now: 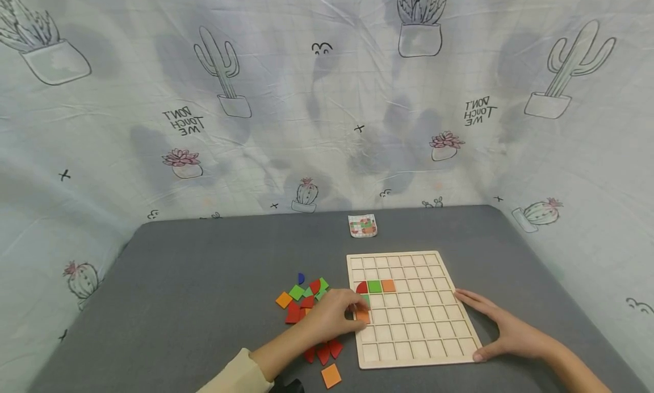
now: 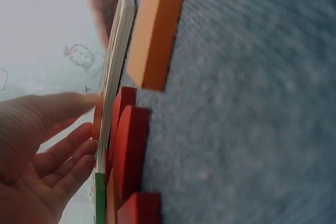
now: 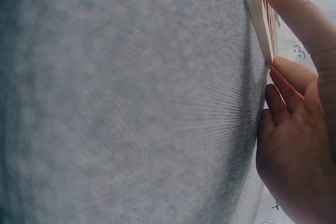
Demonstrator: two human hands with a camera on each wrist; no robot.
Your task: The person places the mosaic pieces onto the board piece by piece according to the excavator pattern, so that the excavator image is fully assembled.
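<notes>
My left hand [image 1: 334, 313] is at the left edge of the wooden grid board [image 1: 409, 353], its thumb and fingers pinching an orange square tile [image 1: 363, 317] that lies at the board's leftmost column. In the left wrist view the thumb and fingertips touch opposite sides of that tile [image 2: 97, 115]. Just above it on the grid, a green piece [image 1: 365, 298] is partly covered by the fingers. One row higher sit a red rounded piece [image 1: 361, 287], a green square [image 1: 374, 286] and an orange square [image 1: 388, 285]. My right hand [image 1: 516, 331] rests along the board's right edge, fingers extended.
Loose red, green and orange pieces [image 1: 293, 312] lie left of the board, some hidden by my left arm. A blue half-round [image 1: 301, 278] is behind them; an orange square [image 1: 331, 376] lies nearest. A small printed pattern card [image 1: 363, 234] lies beyond the board on the grey table [image 1: 204, 279].
</notes>
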